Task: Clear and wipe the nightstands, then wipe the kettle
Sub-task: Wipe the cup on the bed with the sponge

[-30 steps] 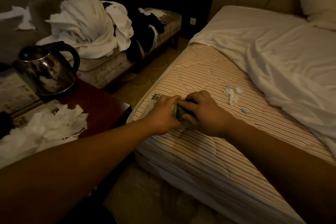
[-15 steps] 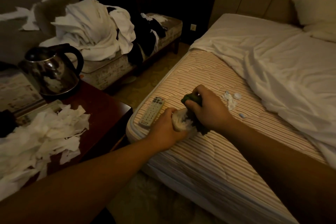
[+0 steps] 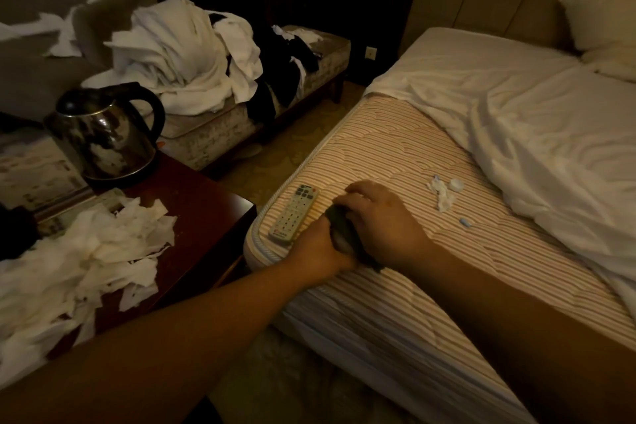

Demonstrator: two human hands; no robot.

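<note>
- Both hands meet over the near corner of the mattress (image 3: pixel 395 155): the left hand (image 3: pixel 318 244) and right hand (image 3: pixel 382 217) curl round one dark object (image 3: pixel 339 227).
- Keep a firm hold; do not disturb the remote (image 3: pixel 294 212) just left.
- The nightstand (image 3: pixel 192 217), left, carries tissues (image 3: pixel 86 251) and the kettle (image 3: pixel 103 131).
- The dark object is largely covered and dim; it cannot be identified.

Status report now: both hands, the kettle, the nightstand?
Left hand and right hand grip a dark cloth over the mattress. Kettle untouched on nightstand. Crumpled tissues cover its near part.
</note>
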